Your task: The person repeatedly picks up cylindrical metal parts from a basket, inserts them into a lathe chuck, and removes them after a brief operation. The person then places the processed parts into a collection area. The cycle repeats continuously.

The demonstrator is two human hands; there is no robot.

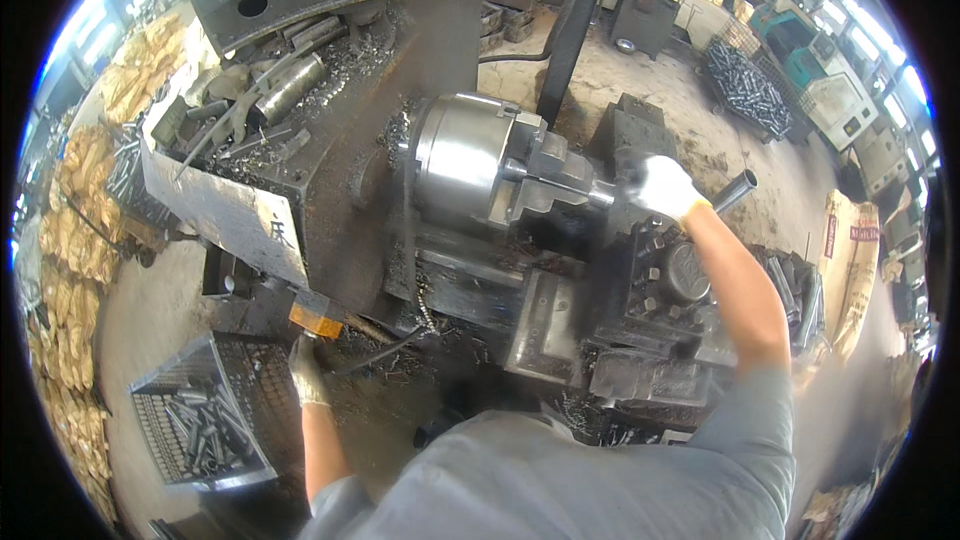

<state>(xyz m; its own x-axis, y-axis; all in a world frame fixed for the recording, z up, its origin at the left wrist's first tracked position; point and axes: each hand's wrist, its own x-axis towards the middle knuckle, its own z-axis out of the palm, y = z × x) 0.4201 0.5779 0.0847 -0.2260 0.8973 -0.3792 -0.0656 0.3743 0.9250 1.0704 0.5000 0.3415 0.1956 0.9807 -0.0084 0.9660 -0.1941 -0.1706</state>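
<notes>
A shiny round lathe chuck fills the middle, its jaws around a metal workpiece whose bright end sticks out to the right. At that end is my right hand in a white glove, closed; its fingers are blurred, and what they hold is hidden. A metal tube slants up just right of the glove. Low on the left, my gloved left hand reaches up to the underside of a small orange-yellow box on the machine. Its fingers look closed there, on something too small to make out.
Below my right forearm is a dark tool post with bolts. A crate of metal tubes stands on the floor at lower left. Metal pieces and chips lie on the machine top behind a pale panel. A bin of parts stands far right.
</notes>
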